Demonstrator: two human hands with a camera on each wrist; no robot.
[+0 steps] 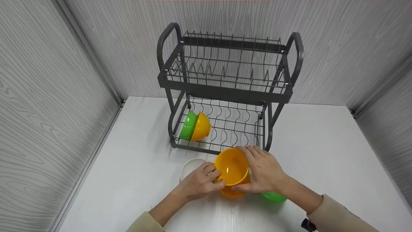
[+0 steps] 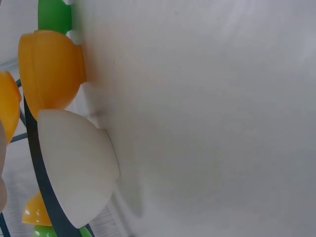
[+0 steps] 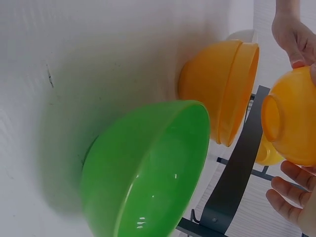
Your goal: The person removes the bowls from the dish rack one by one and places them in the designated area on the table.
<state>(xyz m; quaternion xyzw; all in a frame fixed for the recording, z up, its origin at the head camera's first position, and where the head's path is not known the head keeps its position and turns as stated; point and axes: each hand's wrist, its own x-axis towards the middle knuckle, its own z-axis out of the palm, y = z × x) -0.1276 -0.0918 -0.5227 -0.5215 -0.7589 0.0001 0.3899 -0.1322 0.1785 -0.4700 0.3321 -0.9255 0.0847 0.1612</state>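
A yellow bowl [image 1: 231,166] is held up, tilted so its inside faces the head camera. My left hand [image 1: 201,182] pinches its left rim between thumb and fingers. The right hand [image 1: 265,169] grips the opposite side, fingers along the upper right rim and thumb low near the base. In the right wrist view the underside of the yellow bowl [image 3: 294,116] shows its foot ring. Below it on the table stands an orange bowl [image 3: 212,89], partly hidden in the head view. A white bowl [image 2: 79,165] stands to its left, and a green bowl [image 3: 143,173] to its right.
A dark two-tier dish rack [image 1: 225,90] stands behind the hands. On its lower tier, at the left, a green bowl [image 1: 188,125] and a yellow bowl [image 1: 201,127] lean on edge side by side. Pale wood-grain panels [image 1: 58,96] enclose the white table [image 1: 128,170].
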